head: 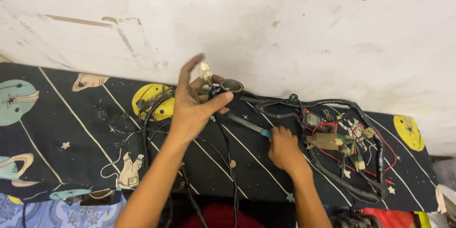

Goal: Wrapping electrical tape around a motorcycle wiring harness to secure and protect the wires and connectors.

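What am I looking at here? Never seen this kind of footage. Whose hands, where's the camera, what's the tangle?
No machine: these are one person's two bare hands, filmed by a camera worn on their head and looking down.

The left hand is raised and holds a bundle of black wires beside a roll of dark tape, with a small white plug connector sticking up by the fingers. The right hand grips a screwdriver with a blue-green handle, its shaft pointing toward the left hand.

Both work over a dark cloth printed with planets and stars, set against a scuffed white wall. On the cloth lies a wiring harness: black sleeved cables, red wires and pale connectors.
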